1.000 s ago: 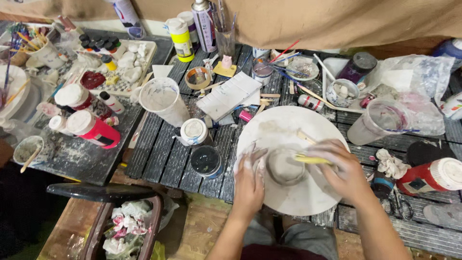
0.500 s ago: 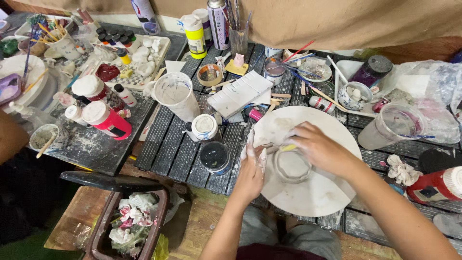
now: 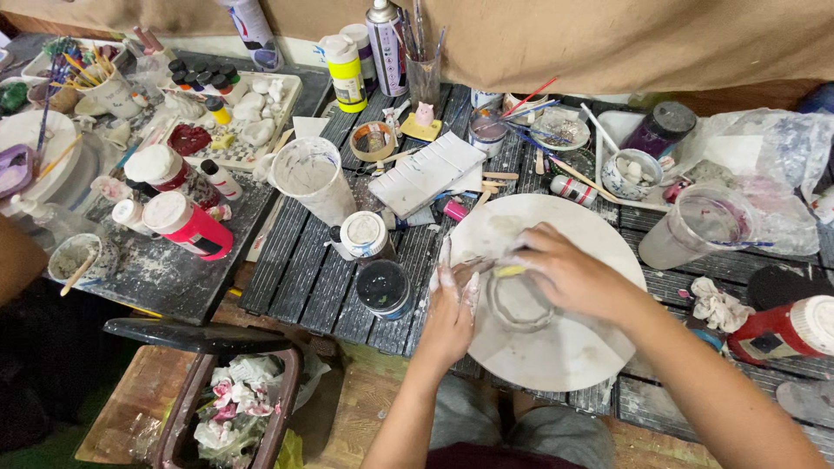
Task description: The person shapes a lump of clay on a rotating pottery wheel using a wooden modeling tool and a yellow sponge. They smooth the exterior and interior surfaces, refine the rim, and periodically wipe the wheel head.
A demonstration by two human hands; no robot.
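A small grey clay bowl (image 3: 519, 306) sits on a round white board (image 3: 556, 347) on the dark slatted table. My left hand (image 3: 452, 304), smeared with clay, rests flat against the bowl's left side with fingers straight. My right hand (image 3: 569, 274) reaches over the bowl's far rim and pinches a small yellow tool (image 3: 510, 271) against the clay. The bowl's far edge is hidden under my right hand.
A clay-coated plastic cup (image 3: 311, 178), small white-lidded jar (image 3: 365, 236) and dark jar (image 3: 384, 289) stand left of the board. A clear cup (image 3: 695, 227), red bottle (image 3: 782, 330) and rag (image 3: 717, 304) lie right. Paint bottles, brushes and a palette (image 3: 252, 117) crowd the back; a bin (image 3: 234, 408) sits below.
The view has shifted, so the table's things sit further right in frame. My right hand has slid to the bowl's far-left rim, and my left hand has straightened against its side.
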